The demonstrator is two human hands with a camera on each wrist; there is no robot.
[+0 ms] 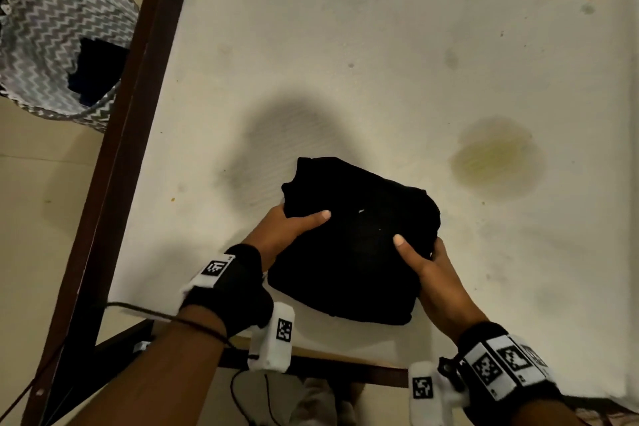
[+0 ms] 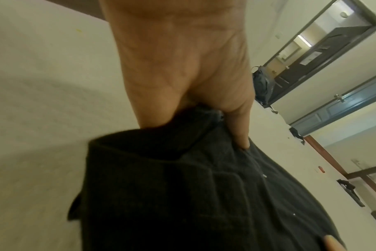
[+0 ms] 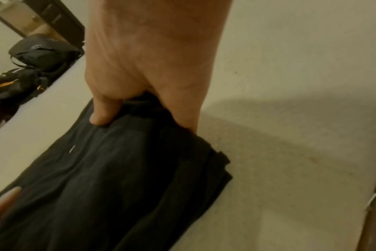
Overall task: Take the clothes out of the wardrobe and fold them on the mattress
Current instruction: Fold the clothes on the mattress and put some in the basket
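Folded black garment (image 1: 356, 252) lies on the mattress (image 1: 380, 62), near its front-left corner, approx 6 o'clock in the head view. No label or brand readable on it; only a few pale lint specks on top.

L hand (image 1: 280, 235) grips the garment's left edge at approx 9 o'clock: thumb on top, fingers tucked under the fabric. R hand (image 1: 432, 273) grips the right edge at approx 3 o'clock the same way, thumb on top, fingers under. Wrist views confirm: each thumb presses the cloth, fingers hidden beneath.

Both wrists carry black straps w/ white blocks bearing square black-and-white code markers; no letters readable.

Mattress is off-white w/ stains, incl. a yellowish round patch (image 1: 496, 159) at approx 2 o'clock from the garment. Dark brown bed frame (image 1: 138, 114) runs along the left edge. Beyond it, at approx 10 o'clock, a grey-white zigzag basket (image 1: 58, 41) stands on the floor w/ dark cloth inside.

R wrist view: black bags (image 3: 32, 68) past the mattress's far edge. L wrist view: a doorway (image 2: 324, 51), and a blue door (image 2: 341, 108) w/ knob.
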